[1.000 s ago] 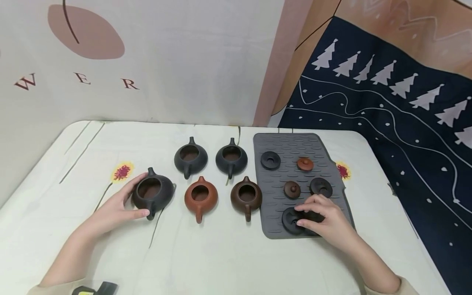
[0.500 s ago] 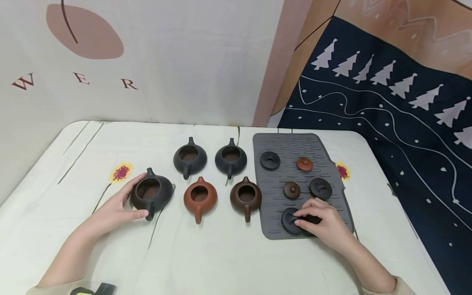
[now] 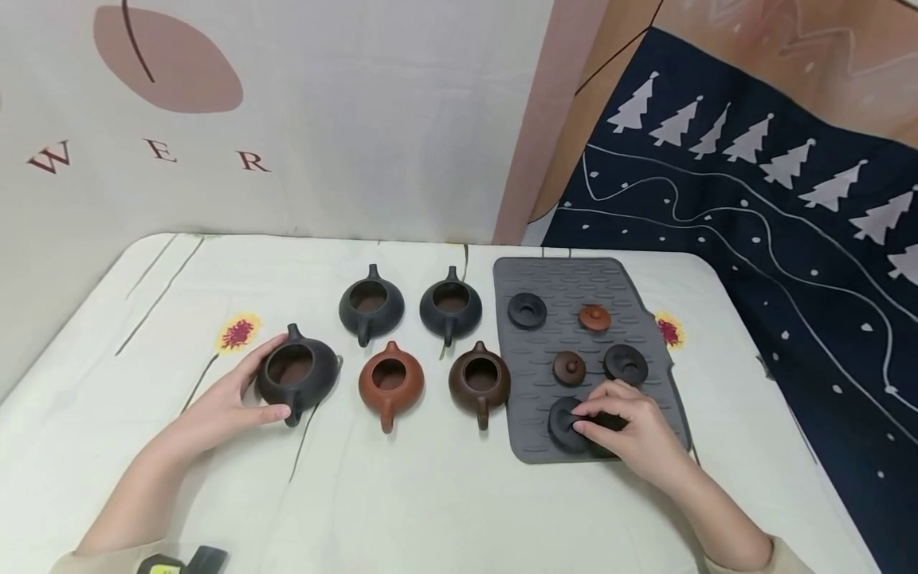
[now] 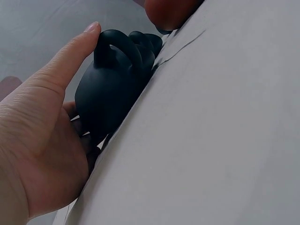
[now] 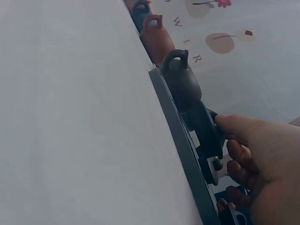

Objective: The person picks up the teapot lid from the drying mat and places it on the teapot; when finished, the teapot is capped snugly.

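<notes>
My left hand [image 3: 276, 381] grips a dark open teapot [image 3: 297, 368] at the table's left, thumb by its handle and fingers round its far side. In the left wrist view the thumb lies along that teapot [image 4: 112, 89]. On the near end of a grey ribbed mat [image 3: 574, 279], my right hand [image 3: 576, 418] pinches a black lid [image 3: 562, 426]. The right wrist view shows thumb and curled fingers of the right hand [image 5: 224, 135] on the lid [image 5: 206, 129].
Two more dark teapots [image 3: 371, 304] [image 3: 450, 308], a red-brown one [image 3: 390, 383] and a dark brown one [image 3: 480, 381] stand open in two rows. Several other lids, among them a red one [image 3: 594, 317] and a brown one [image 3: 569, 367], lie on the mat. A printed cloth hangs behind.
My right hand's fingers have drawn closer together on the black lid. The left hand and its teapot have stayed in place.
</notes>
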`<state>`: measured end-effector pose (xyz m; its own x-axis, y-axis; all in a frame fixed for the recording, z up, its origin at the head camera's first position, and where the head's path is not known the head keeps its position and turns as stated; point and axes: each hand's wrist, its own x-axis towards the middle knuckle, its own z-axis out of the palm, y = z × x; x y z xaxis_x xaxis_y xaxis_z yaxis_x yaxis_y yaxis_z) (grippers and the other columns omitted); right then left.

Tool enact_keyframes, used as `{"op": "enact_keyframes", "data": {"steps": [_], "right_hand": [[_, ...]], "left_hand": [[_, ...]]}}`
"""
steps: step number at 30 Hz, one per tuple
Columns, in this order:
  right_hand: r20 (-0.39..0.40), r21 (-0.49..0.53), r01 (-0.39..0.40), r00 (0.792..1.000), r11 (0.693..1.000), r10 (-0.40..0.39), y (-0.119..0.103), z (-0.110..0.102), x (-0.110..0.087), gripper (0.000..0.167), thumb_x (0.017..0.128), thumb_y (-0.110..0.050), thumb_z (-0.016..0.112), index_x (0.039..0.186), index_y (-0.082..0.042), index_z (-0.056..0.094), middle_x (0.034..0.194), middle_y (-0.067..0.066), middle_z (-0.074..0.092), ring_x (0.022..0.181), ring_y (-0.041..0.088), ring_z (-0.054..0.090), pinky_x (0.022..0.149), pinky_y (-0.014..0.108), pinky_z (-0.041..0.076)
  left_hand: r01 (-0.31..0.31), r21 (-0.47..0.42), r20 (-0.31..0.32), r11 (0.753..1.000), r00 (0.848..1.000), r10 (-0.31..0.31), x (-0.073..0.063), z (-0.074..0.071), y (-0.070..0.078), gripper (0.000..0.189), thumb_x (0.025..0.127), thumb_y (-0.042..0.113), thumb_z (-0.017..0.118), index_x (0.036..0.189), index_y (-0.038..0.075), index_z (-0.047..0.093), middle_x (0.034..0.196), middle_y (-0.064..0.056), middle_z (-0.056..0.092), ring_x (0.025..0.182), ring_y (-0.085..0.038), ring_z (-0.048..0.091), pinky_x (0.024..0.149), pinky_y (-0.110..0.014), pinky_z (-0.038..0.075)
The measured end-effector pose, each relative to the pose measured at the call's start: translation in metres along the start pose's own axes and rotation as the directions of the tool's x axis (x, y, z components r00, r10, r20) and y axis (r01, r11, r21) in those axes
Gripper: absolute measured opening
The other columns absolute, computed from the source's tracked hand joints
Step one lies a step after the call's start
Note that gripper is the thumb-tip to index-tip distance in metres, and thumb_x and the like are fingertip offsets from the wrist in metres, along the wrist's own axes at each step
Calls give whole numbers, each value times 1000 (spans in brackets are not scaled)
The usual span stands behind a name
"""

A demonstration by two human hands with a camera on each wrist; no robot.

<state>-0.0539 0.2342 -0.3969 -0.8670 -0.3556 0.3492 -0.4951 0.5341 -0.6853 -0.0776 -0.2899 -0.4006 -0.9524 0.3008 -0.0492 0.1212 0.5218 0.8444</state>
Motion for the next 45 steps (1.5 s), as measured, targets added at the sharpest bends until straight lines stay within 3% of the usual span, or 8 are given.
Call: {"op": "enact_keyframes", "data": {"steps": [17, 35, 45], "right_hand": [[26, -20, 35, 999, 999, -34, -26, 0, 25, 25, 74, -4, 82, 89, -23, 75, 89, -15, 59, 82, 8, 52, 65, 28, 44], [28, 48, 213, 976, 976, -215, -63, 15, 73, 19, 75, -4, 81, 90, -16, 76, 88, -11, 60, 82, 15, 53, 62, 32, 43], [56, 133, 261, 961, 956, -270, -86, 35, 100, 15, 77, -7, 80, 91, -13, 76, 90, -9, 61, 83, 13, 52, 67, 31, 42]], "left_hand": [[3, -34, 1, 999, 1000, -3, 1, 0, 1, 96, 80, 12, 78, 154, 26, 19, 154, -21, 20, 142, -20, 11, 109, -51, 7], [29, -25, 12, 999, 1000, -29, 3, -2, 1, 98, 79, 15, 79, 155, 24, 18, 154, -21, 19, 142, -36, 8, 104, -67, 7], [9, -31, 11, 999, 1000, -8, 0, -2, 0, 97, 80, 13, 78, 154, 25, 18, 155, -20, 19, 143, -29, 9, 106, -61, 7]]}}
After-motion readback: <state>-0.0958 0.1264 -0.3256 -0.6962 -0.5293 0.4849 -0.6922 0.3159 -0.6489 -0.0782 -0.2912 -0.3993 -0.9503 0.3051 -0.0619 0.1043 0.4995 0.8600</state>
